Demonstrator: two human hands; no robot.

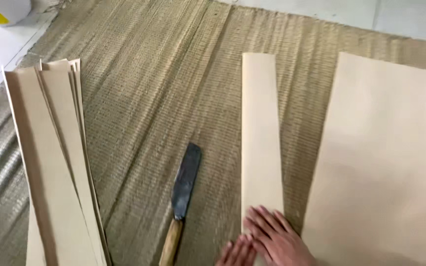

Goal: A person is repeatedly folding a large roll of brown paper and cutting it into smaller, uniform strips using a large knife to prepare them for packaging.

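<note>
Two hands rest at the bottom edge of the head view, both laid flat on the near end of a narrow tan paper strip. Fingers of the right hand are spread apart and press on the strip; the left hand (only partly in view) lies just beside it, its fingers close together and flat. A knife with a dark blade and a wooden handle lies on the woven mat, just left of the strip. One large tan sheet lies at the right, and a fanned stack of strips lies at the left.
</note>
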